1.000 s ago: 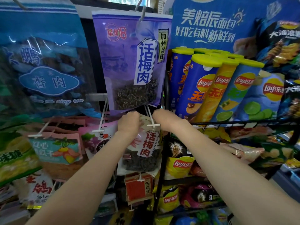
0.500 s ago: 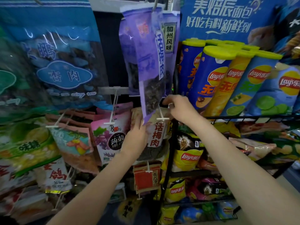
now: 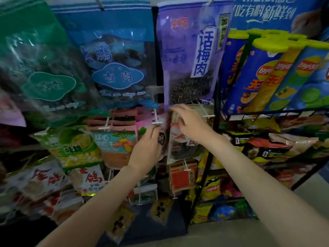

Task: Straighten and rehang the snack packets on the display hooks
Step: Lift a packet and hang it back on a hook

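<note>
Left hand [image 3: 148, 147] pinches pink packet [image 3: 161, 138] edge, right hand [image 3: 191, 125] fingers loosely spread on small plum packet [image 3: 185, 145] below purple bag [image 3: 188, 56]; square its hole to white hook [image 3: 157, 120], then slide

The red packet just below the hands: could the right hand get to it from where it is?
Probably yes. The red packet hangs facing front, uncovered, just under the plum packet that the right hand is touching, so the way down looks free.

- Large plum packet [image 3: 188, 56] hanging top centre as landmark.
- Apricot packet [image 3: 115, 59] hanging left of it.
- Crisp tubes [image 3: 263, 75] standing right of it.
- Both hands [image 3: 147, 148] [image 3: 192, 125] working just below it.
</note>
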`<move>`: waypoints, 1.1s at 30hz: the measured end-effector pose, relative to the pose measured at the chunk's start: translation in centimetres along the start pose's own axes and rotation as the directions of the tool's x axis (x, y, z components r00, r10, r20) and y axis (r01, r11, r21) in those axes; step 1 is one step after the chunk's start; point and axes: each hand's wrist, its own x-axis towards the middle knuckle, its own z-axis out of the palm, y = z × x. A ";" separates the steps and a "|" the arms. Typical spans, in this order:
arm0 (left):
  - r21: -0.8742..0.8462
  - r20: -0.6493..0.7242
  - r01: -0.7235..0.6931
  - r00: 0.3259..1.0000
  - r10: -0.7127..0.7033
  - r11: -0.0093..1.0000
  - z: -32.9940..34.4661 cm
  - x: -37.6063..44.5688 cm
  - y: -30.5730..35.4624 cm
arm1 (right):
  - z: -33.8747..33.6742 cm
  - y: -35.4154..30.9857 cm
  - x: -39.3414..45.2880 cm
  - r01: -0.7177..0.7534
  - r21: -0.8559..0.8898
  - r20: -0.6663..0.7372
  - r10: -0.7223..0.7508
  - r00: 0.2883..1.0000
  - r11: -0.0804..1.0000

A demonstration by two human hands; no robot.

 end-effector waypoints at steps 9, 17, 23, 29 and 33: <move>-0.095 -0.065 0.096 0.993 -0.103 0.991 -0.3 1.8 -2.7 | 3.3 0.7 7.0 -0.111 -0.213 0.151 0.145 0.978 0.971; -0.078 -0.087 0.184 0.978 -0.190 0.980 3.4 4.3 -4.4 | 7.8 2.0 8.5 -0.106 -0.115 -0.042 0.102 0.994 0.988; -0.103 -0.127 0.196 0.970 -0.208 0.975 4.0 4.9 -5.4 | 7.9 2.3 9.4 -0.176 -0.128 0.041 0.182 0.982 0.976; -0.070 -0.073 0.213 0.973 -0.218 0.974 2.8 5.4 -6.3 | 7.0 1.0 8.0 -0.202 -0.171 0.057 0.214 0.975 0.964; -0.065 -0.066 0.105 0.992 -0.110 0.992 1.9 4.5 -6.1 | 7.2 1.1 5.9 -0.183 -0.139 -0.109 0.169 0.980 0.973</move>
